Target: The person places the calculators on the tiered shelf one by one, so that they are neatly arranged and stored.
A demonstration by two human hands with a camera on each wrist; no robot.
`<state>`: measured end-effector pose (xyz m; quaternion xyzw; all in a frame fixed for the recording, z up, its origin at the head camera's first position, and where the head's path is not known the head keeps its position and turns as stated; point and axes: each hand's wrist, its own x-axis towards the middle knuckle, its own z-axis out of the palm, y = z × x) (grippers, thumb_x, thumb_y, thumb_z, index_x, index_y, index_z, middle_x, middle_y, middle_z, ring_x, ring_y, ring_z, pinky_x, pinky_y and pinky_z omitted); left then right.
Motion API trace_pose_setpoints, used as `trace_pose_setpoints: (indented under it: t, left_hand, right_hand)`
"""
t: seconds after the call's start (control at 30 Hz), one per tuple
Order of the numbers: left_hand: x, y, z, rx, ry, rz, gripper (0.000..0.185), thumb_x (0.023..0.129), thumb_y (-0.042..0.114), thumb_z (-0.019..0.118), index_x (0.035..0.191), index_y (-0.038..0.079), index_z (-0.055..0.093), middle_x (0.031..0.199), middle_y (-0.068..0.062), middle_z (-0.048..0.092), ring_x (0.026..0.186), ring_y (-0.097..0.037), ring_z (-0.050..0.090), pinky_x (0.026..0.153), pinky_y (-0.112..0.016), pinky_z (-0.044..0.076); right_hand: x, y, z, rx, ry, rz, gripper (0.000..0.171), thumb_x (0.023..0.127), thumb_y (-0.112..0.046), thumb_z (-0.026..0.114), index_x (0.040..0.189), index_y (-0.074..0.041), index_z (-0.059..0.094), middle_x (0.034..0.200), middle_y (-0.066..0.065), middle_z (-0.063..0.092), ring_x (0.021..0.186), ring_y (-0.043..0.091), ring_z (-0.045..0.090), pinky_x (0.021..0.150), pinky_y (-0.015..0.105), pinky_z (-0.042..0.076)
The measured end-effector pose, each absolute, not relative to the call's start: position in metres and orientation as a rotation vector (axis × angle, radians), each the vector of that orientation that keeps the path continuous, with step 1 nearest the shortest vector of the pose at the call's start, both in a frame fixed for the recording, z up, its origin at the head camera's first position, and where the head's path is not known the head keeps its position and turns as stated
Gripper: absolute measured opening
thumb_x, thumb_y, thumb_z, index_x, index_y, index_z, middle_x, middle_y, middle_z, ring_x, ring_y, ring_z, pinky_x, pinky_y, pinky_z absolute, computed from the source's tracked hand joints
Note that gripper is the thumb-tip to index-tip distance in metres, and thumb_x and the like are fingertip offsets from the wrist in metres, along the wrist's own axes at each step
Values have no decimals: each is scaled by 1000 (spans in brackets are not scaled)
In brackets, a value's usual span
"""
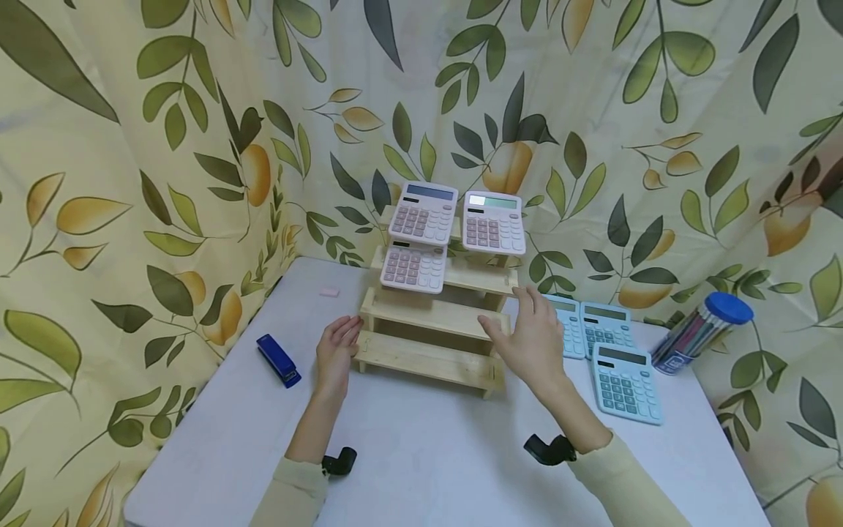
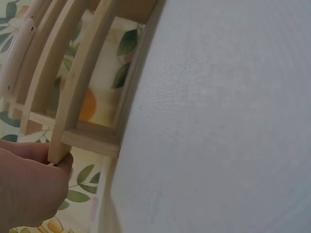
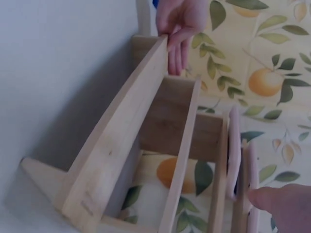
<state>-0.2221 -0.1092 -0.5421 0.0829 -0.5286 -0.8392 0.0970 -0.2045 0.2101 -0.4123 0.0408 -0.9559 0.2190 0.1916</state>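
Note:
A tiered wooden stand (image 1: 428,359) is at the middle of the table, its steps rising toward the back. At its left end is my left hand (image 1: 337,355); in the left wrist view the thumb and fingers pinch the end of a lower board (image 2: 60,141). My right hand (image 1: 535,338) is held beside the stand's right end, fingers extended and thumb spread, holding nothing. Two pink calculators (image 1: 424,212) (image 1: 494,223) sit side by side on the upper part. Another pink calculator (image 1: 413,268) leans on the step below, at the left.
Right of the stand lie three blue calculators (image 1: 627,384), partly overlapping. Behind them stands a pen tub with a blue lid (image 1: 701,333). A blue stapler (image 1: 278,360) and a small pink eraser-like block (image 1: 329,291) lie at left. Leaf-patterned curtains (image 1: 217,146) border the white table (image 1: 421,461).

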Motion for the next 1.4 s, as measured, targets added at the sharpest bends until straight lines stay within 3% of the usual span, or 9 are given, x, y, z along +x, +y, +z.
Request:
trace_pose_setpoints:
  t: [0.67, 1.03, 1.4]
  left_hand:
    - [-220, -108, -538, 228, -1570, -2478, 68, 84, -31, 36, 148, -8, 37, 150, -27, 50, 144, -35, 48, 122, -34, 38]
    - [-220, -108, -538, 236, -1602, -2469, 68, 84, -30, 37, 149, -8, 36, 151, -27, 49, 145, -34, 48, 122, -36, 37]
    - [-221, -107, -540, 233, -1583, -2460, 68, 83, -31, 36, 147, -7, 38, 150, -27, 51, 144, -36, 48, 122, -35, 37]
  right_hand:
    - [-195, 284, -430, -69, -2735, 530, 82, 92, -43, 77, 151, 4, 44, 156, 35, 38, 140, 59, 36, 102, 85, 31]
    - [-181, 332, -451, -158, -2761, 519, 84, 90, -38, 78, 148, 12, 43, 152, 40, 37, 137, 62, 36, 104, 84, 31]
    - [-173, 388, -471, -250, -2868, 495, 99, 92, -55, 72, 151, 15, 35, 151, 46, 30, 132, 67, 34, 99, 86, 33]
